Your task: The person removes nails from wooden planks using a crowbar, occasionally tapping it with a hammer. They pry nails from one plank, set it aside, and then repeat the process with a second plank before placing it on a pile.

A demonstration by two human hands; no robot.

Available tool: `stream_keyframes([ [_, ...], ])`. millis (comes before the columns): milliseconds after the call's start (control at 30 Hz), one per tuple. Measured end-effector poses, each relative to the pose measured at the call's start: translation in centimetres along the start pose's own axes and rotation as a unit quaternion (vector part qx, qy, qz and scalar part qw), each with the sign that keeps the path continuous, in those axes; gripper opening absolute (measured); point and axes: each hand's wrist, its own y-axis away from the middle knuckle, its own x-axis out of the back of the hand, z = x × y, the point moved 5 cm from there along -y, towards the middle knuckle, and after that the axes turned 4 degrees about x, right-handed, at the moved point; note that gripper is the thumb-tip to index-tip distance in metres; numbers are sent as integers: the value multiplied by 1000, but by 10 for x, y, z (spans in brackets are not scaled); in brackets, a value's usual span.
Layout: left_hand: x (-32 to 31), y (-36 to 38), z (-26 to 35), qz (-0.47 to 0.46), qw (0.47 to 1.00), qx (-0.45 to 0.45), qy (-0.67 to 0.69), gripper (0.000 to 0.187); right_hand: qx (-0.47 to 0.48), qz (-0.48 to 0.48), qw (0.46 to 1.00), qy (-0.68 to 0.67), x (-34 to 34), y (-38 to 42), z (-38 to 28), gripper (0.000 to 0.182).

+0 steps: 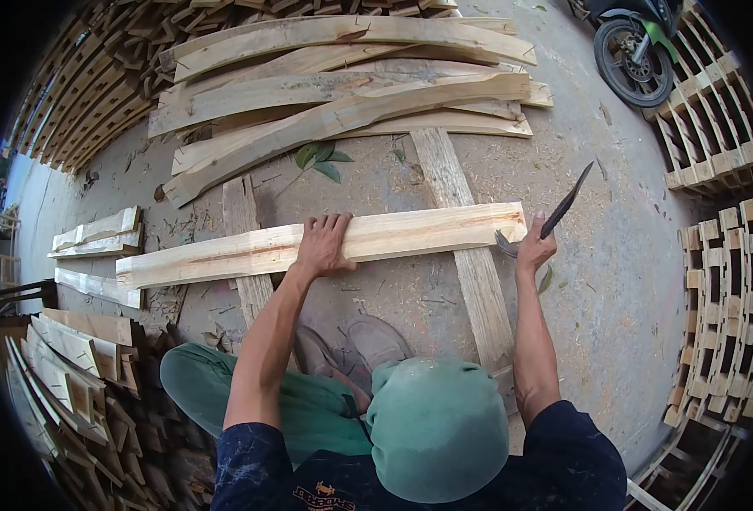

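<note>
A long pale wooden plank (393, 232) lies across two weathered boards, the left support board (242, 204) and the right support board (446, 170). My left hand (323, 244) grips the plank near its middle, fingers over the far edge and thumb by the near edge. At the plank's right end, my right hand (536, 249) is closed around a claw hammer (570, 198). Its dark handle points up and away from me, while the curved metal claw shows left of my fist, overlapping the plank's end.
Several planks (342, 94) with nails sticking out are piled beyond the supports. Short boards (95, 234) lie at left, above a heap of scrap wood (78, 383). Pallets (725, 307) and a motorbike wheel (634, 62) stand at right. Leaves (321, 157) and nails litter the concrete.
</note>
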Motion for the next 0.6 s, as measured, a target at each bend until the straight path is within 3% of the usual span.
stream_keyframes([
  [167,-3,-1,-3,3,1000,-3,18,104,71,-51,996,28,4,25,-25,43],
  [267,-4,0,-1,13,999,-8,29,102,113,-19,993,9,6,28,-25,39],
  [333,-2,-2,-2,15,999,-8,27,102,142,-48,987,64,6,27,-27,34],
  [600,-2,-2,-1,-1,1000,0,9,107,164,-44,985,34,-9,20,-28,34],
])
